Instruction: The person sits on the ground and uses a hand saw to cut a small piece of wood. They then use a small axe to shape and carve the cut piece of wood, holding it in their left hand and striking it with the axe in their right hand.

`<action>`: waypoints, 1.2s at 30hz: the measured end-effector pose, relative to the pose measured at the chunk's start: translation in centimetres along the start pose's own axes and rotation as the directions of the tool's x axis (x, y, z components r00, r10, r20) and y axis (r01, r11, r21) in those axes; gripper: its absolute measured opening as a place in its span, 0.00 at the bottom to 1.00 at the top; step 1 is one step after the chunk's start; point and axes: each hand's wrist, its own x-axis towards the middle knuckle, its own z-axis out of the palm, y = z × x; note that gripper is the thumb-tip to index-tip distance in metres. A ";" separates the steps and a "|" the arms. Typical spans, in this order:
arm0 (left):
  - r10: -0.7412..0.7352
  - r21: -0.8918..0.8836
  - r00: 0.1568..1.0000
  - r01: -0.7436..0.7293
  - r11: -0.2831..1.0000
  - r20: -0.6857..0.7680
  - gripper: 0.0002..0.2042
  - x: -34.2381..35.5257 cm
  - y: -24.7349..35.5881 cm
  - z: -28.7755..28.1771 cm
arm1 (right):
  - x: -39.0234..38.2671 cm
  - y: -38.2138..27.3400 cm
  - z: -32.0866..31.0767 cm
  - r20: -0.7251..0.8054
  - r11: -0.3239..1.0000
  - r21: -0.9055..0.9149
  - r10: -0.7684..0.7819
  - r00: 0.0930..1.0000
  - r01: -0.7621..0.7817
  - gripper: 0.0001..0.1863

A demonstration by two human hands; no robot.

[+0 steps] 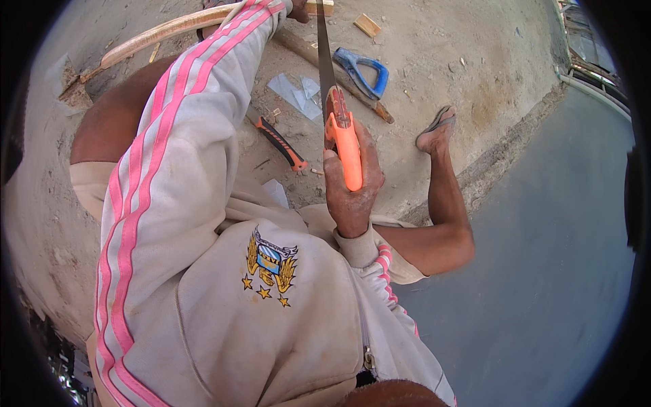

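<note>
My right hand (351,186) grips the orange handle of a hand saw (336,108), whose blade stands toward the top edge. At that edge my left hand (296,11) is partly visible beside a long, pale wooden piece (159,30); its fingers are mostly hidden. Below the saw's tip lie a wooden pole (366,98) and a blue D-shaped handle (374,73). A black-and-orange tool handle (278,141) lies on the dirt, its far end partly hidden by my sleeve.
My bent right leg (451,237) with a sandalled foot extends right. Dirt ground (475,47) meets a grey smooth concrete surface (529,271) along a rough edge. Paper scraps (295,95) and a small wood offcut (366,25) lie ahead. Metal bars (586,81) show at the upper right.
</note>
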 end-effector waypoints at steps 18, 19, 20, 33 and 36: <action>0.024 -0.060 0.982 -0.013 0.998 0.187 0.22 -0.4 3.9 -0.9 | -0.9 2.0 -4.1 -0.005 1.000 -0.015 -0.015 1.000 0.015 0.32; 0.035 -0.129 0.980 -0.010 0.992 0.194 0.22 -0.8 3.9 -0.2 | -1.2 2.0 -4.0 -0.014 1.000 -0.016 -0.010 1.000 0.010 0.31; 0.053 -0.084 0.988 -0.041 0.996 0.142 0.23 -0.6 3.7 -0.4 | -1.4 2.1 -3.8 -0.022 1.000 -0.017 -0.006 1.000 0.005 0.31; 0.025 -0.183 0.987 0.005 0.983 0.160 0.21 -0.4 2.7 0.0 | -2.5 4.2 -3.4 -0.059 0.994 -0.037 -0.108 0.992 0.106 0.30; 0.021 -0.079 0.987 -0.008 0.997 0.158 0.23 -1.9 4.0 -0.7 | -0.9 4.9 -3.2 -0.053 0.996 0.086 0.013 0.998 -0.009 0.29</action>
